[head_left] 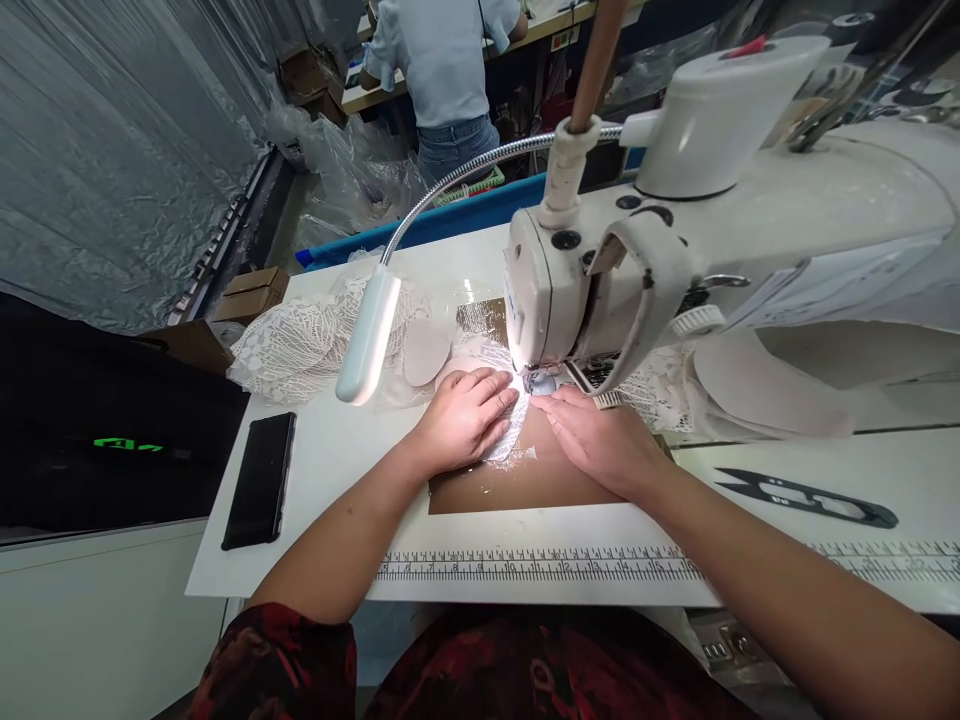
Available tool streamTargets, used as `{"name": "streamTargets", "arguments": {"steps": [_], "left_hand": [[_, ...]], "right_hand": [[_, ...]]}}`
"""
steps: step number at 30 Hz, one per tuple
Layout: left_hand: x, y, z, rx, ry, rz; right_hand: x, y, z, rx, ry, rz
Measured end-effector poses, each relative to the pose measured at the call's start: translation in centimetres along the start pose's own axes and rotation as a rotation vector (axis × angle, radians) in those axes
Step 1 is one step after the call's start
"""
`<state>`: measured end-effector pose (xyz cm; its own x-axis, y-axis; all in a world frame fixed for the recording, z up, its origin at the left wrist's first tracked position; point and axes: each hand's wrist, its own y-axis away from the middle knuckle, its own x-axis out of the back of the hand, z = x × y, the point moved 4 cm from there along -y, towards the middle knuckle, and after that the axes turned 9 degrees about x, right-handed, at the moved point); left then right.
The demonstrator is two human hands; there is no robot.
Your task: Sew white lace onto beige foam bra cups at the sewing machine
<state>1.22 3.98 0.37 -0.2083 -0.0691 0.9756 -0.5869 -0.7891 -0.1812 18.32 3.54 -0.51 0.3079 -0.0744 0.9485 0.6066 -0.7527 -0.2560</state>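
Observation:
Under the needle of a white sewing machine (750, 220) lies a piece of white lace fabric (511, 432), lit by the lamp. My left hand (469, 415) rests flat on this lace, left of the presser foot (541, 382), fingers stretched out. On the other side, my right hand (592, 435) is close to the presser foot, its fingertips at the lace edge; whether they pinch it is hidden. Pale cup-shaped pieces and more lace (300, 345) lie to the left of my left hand. Another pale cup-shaped piece (765, 385) is behind my right hand.
A phone (259, 480) lies at the table's left. Thread snips (810, 497) lie at the right, above a printed ruler strip (540, 565). The gooseneck lamp (369, 335) hangs over the left side. A person (442, 70) is at another table behind.

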Motion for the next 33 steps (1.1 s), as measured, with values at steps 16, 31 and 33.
{"name": "streamTargets", "arguments": {"steps": [16, 31, 33], "left_hand": [[0.1, 0.1, 0.2, 0.133, 0.169, -0.029], [0.3, 0.7, 0.6, -0.087, 0.1, -0.111], [0.3, 0.8, 0.6, -0.085, 0.084, -0.108]], "right_hand": [[0.5, 0.1, -0.2, 0.004, -0.045, 0.001], [0.0, 0.5, -1.1, 0.128, 0.116, -0.072], [0.0, 0.5, -1.2, 0.119, 0.127, -0.063]]}}
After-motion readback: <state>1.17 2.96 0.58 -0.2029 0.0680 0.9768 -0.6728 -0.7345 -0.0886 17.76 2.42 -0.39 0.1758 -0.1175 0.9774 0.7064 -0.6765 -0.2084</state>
